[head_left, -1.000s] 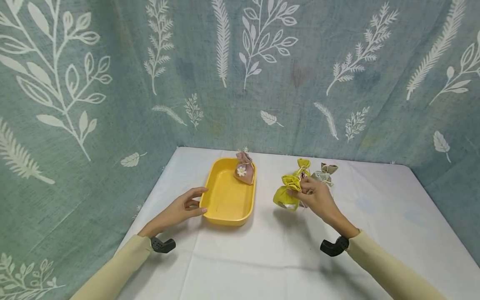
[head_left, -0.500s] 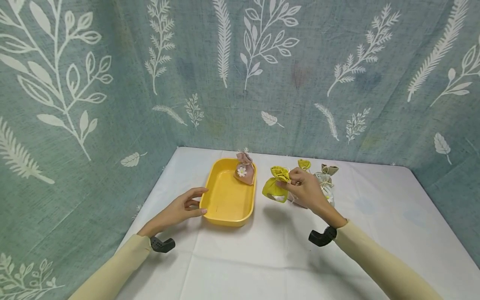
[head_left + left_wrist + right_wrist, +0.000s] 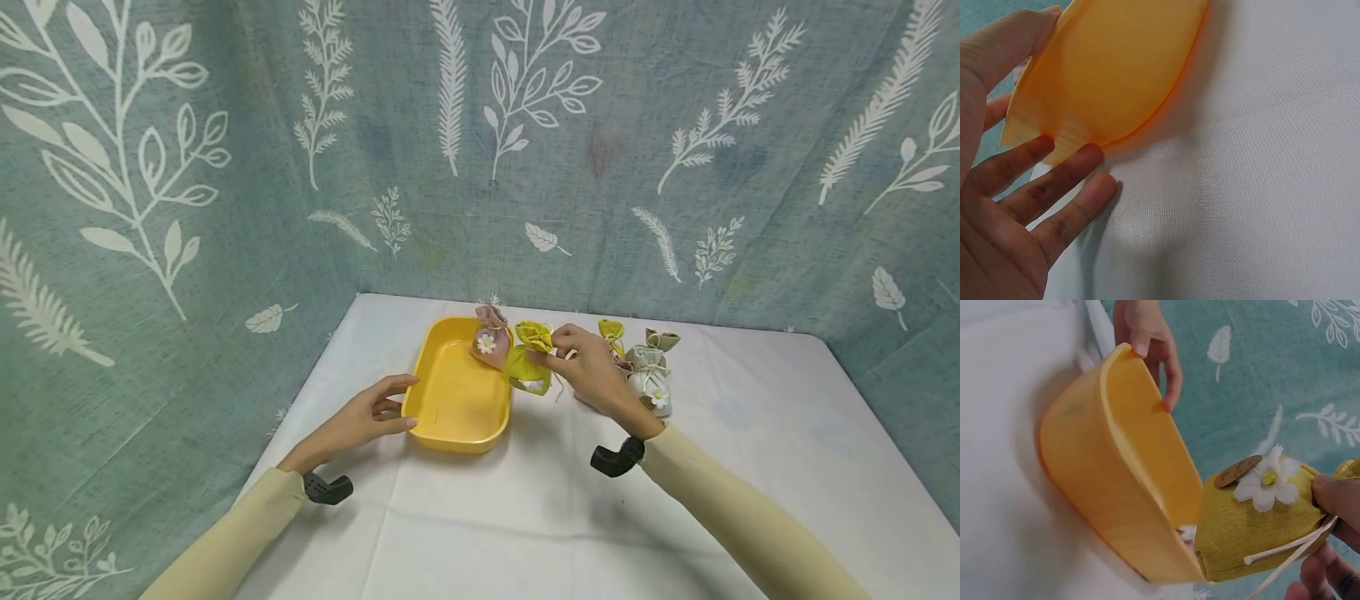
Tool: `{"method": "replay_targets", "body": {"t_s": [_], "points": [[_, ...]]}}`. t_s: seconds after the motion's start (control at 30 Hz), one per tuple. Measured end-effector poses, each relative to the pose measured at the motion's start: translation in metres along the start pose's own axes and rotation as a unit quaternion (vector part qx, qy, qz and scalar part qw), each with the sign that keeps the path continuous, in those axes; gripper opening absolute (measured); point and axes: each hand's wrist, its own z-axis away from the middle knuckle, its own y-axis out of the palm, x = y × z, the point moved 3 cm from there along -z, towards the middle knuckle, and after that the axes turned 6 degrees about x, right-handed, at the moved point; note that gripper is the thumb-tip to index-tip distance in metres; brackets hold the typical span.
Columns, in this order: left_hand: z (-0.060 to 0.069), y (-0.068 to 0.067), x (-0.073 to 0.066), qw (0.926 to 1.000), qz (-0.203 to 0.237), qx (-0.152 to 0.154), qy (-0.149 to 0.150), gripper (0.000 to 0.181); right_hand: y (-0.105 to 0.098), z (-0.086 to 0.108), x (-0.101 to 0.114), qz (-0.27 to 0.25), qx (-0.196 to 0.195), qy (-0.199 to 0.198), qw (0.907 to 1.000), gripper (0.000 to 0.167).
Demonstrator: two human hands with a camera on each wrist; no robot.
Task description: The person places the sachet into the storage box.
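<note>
In the head view, my right hand pinches the gathered neck of a yellow-green drawstring pouch, held in the air by the right edge of a yellow plastic tray. A white fabric flower, a small brown tag and pale cords show on the pouch up close. My left hand touches the tray's left rim with thumb and fingertips; its fingers look loosely extended in the left wrist view. Inside the tray, at its far right corner, a dusty-pink pouch with a white flower leans upright.
Right of my right hand stand several more pouches: a pale grey-white one with a flower, another with a yellow top, and a khaki top behind. A white cloth covers the table; a patterned green curtain hangs behind.
My right hand has carried the yellow-green pouch leftward, away from the other pouches, up to the tray's right edge. My left hand and the tray have stayed in place.
</note>
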Motion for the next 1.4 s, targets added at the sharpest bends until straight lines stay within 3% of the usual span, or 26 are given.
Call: {"method": "replay_targets", "body": {"t_s": [0.17, 0.47, 0.7, 1.17, 1.4], "points": [[0.001, 0.000, 0.000, 1.0000, 0.001, -0.002, -0.003, 0.075, 0.009, -0.013, 0.004, -0.018, 0.005, 0.003, 0.9998, 0.050], [0.001, 0.000, 0.001, 0.9999, 0.000, -0.006, -0.010, 0.075, 0.037, -0.041, 0.011, -0.038, 0.027, 0.009, 0.9989, 0.023], [0.002, 0.000, 0.003, 0.9999, -0.001, -0.001, -0.013, 0.076, 0.062, -0.058, 0.011, -0.070, 0.047, 0.002, 0.9965, 0.045], [0.005, -0.001, 0.002, 0.9999, 0.011, 0.006, -0.011, 0.074, 0.097, -0.095, 0.012, -0.062, 0.085, 0.028, 0.9940, 0.057], [0.004, 0.000, 0.000, 0.9998, 0.017, 0.011, -0.008, 0.076, 0.109, -0.108, 0.009, -0.052, 0.062, 0.048, 0.9956, 0.060]]}}
